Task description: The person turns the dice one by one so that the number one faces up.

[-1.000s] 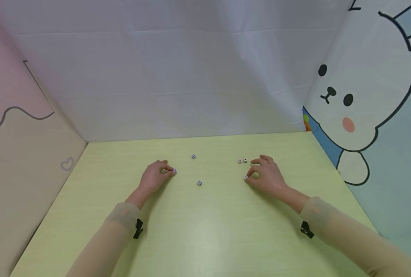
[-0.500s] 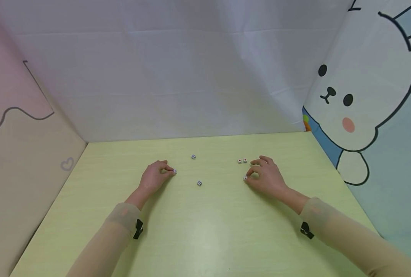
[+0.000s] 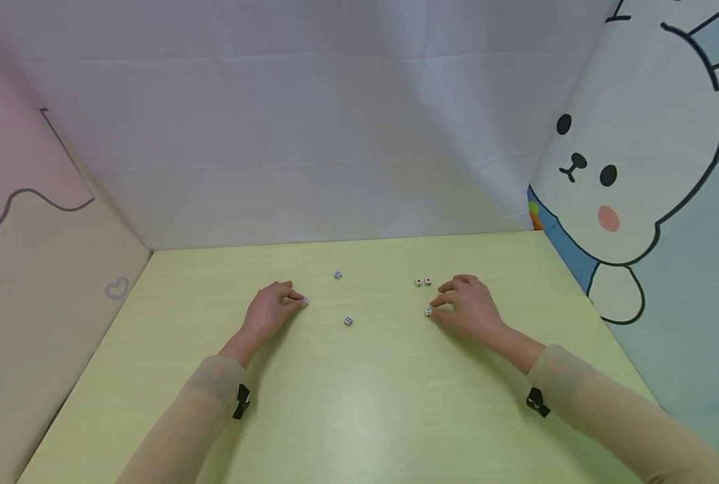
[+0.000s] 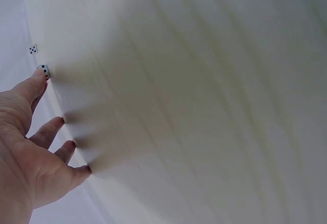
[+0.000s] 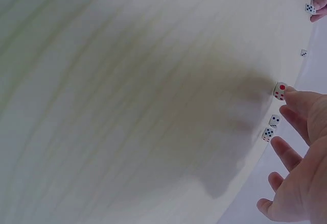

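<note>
Head view: the right hand (image 3: 468, 308) has changed since the earlier frames. Its thumb and forefinger pinched the right die (image 3: 428, 312); that grip is now slackened, and the die shows more fully, just beyond the fingertips. The right wrist view has the thumb tip at the die's side (contact cannot be confirmed) and the forefinger set apart from the thumb.

The left hand (image 3: 267, 311) is unchanged. Its grip is closed, thumb and forefinger pinching the left die (image 3: 305, 301) at the surface of the counter (image 3: 359, 403). In the left wrist view the other fingertips are spread.

Between the hands lie the far die (image 3: 337, 275) and the near die (image 3: 348, 321), well apart from each other. The red-topped pair (image 3: 418, 282) sits side by side beyond the right die, near the right fingers. These four kept their places on the counter.
</note>
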### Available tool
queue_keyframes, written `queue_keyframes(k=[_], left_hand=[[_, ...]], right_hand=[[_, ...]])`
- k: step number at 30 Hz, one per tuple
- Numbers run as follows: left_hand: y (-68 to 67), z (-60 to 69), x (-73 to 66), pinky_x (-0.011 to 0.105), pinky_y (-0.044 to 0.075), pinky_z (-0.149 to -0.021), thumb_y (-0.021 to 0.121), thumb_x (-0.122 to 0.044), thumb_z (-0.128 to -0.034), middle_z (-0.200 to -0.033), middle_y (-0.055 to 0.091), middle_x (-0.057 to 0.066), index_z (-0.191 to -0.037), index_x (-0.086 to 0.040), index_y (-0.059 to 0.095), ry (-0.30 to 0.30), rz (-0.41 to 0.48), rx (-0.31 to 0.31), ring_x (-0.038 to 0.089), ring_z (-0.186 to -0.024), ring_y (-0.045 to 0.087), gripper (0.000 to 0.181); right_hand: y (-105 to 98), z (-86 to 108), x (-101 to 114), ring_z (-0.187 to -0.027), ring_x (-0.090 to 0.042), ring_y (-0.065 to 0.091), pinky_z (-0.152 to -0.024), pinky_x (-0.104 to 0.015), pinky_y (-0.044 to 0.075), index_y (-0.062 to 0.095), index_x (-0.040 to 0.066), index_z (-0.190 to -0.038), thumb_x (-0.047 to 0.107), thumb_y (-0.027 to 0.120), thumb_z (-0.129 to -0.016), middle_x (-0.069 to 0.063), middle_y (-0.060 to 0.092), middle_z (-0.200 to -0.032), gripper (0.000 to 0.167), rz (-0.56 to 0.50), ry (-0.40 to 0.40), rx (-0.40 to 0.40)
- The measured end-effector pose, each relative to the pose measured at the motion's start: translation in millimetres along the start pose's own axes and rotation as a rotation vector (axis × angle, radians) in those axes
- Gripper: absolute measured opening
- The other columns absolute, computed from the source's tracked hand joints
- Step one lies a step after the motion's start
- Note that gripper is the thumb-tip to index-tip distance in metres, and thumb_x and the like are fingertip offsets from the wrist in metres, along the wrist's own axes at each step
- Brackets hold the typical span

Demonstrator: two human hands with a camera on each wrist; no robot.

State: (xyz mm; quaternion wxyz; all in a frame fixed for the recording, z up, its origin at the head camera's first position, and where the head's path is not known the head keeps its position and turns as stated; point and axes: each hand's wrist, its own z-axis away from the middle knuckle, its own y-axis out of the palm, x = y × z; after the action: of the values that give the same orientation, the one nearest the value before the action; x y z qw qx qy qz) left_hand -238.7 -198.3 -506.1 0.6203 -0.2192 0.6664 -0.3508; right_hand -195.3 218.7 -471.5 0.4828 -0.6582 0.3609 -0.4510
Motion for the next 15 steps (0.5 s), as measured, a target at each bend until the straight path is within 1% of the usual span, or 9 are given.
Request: queue_keyframes(k=[8, 15], left_hand=[[-1.0, 1.3, -0.9, 0.063, 0.015, -0.122, 0.074, -0.025, -0.0969, -0.150, 0.050, 0.022, -0.106, -0.009, 0.078, 0.001, 0.002, -0.001, 0.046, -0.148, 0.029, 0.019], [-0.8, 1.1, -0.5, 0.063, 0.013, -0.122, 0.074, -0.025, -0.0964, -0.151, 0.051, 0.021, -0.106, -0.009, 0.078, 0.000, 0.005, -0.005, 0.046, -0.149, 0.029, 0.018]], right_hand=[[2.1, -0.8, 2.8, -0.131, -0.042, 0.049, -0.111, -0.062, 0.035, 0.084, 0.019, -0.095, 0.030, 0.083, -0.087, -0.010, 0.071, -0.120, 0.013, 0.016, -0.017, -0.008], [3.6, -2.3, 2.4, -0.133, -0.042, 0.046, -0.111, -0.063, 0.035, 0.084, 0.019, -0.094, 0.029, 0.084, -0.087, -0.010, 0.070, -0.122, 0.012, 0.000, -0.011, -0.019]])
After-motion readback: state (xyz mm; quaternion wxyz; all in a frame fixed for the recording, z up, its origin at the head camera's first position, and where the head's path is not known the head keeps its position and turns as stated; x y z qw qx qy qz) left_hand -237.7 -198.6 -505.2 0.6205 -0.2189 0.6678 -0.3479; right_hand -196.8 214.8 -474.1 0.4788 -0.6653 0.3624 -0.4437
